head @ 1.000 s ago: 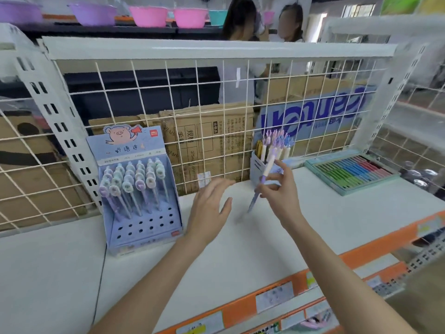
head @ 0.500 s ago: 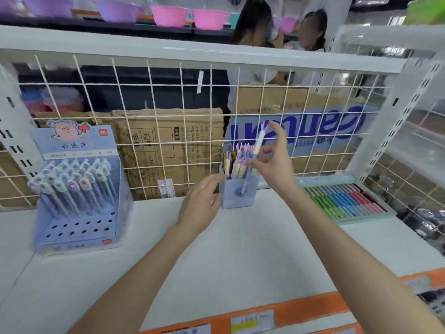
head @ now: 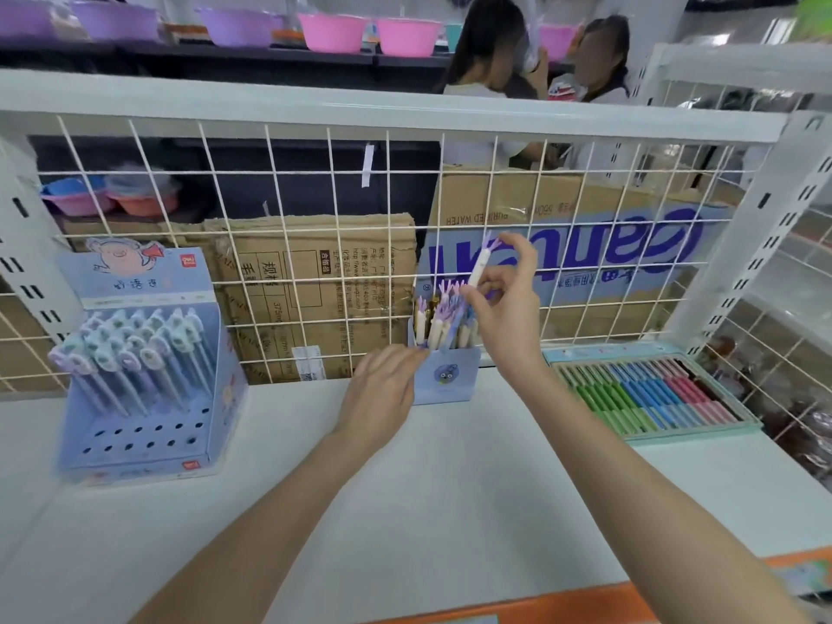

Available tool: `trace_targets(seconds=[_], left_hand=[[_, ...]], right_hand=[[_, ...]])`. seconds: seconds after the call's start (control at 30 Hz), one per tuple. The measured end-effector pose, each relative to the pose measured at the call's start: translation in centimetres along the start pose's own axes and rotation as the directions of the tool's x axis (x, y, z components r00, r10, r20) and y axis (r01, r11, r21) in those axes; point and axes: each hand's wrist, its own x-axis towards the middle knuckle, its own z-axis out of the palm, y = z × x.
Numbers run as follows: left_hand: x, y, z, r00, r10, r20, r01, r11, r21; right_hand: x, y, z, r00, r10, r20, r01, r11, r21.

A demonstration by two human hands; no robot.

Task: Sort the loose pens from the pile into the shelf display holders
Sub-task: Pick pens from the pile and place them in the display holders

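The right hand (head: 504,317) is raised above the small blue pen cup (head: 443,376), thumb and fingers pinching a white pen (head: 479,263) with a purple tufted top; the pen stands nearly upright, tilted slightly right, its lower end hidden among the other pens in the cup. The left hand (head: 382,389) lies low on the white shelf (head: 405,511), fingers straight and relaxed, their tips touching the cup's left top edge. The cup stands at the back of the shelf, right against the wire grid panel (head: 315,218). To its left, well apart, a tiered blue display holder (head: 144,398) carries rows of capped pens, with open holes in its front rows. To the right, near the cup, lies a tray of coloured pens (head: 648,394). Bare shelf spreads in front of both hands to the orange front edge (head: 540,605).
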Motion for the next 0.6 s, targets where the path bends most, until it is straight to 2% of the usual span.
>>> trace_targets(seconds=[0.33,0.5,0.6], left_hand=[[0.3,-0.8,-0.1,0.994,0.088,-0.062,-0.088,0.996,0.006],[0.4,-0.7,0.0,0.993,0.091,-0.081,-0.091,0.996,0.004],[0.3,-0.9,0.0,0.993,0.099,-0.059,-0.099,0.995,0.001]], right_hand=[[0.0,0.2,0.3,0.999,-0.022,-0.047,0.023,1.0,0.021],[-0.9,0.4,1.2,0.998,0.021,0.056,-0.021,1.0,-0.003],[-1.3,0.1,2.0,0.987,0.017,0.159,-0.003,0.996,-0.091]])
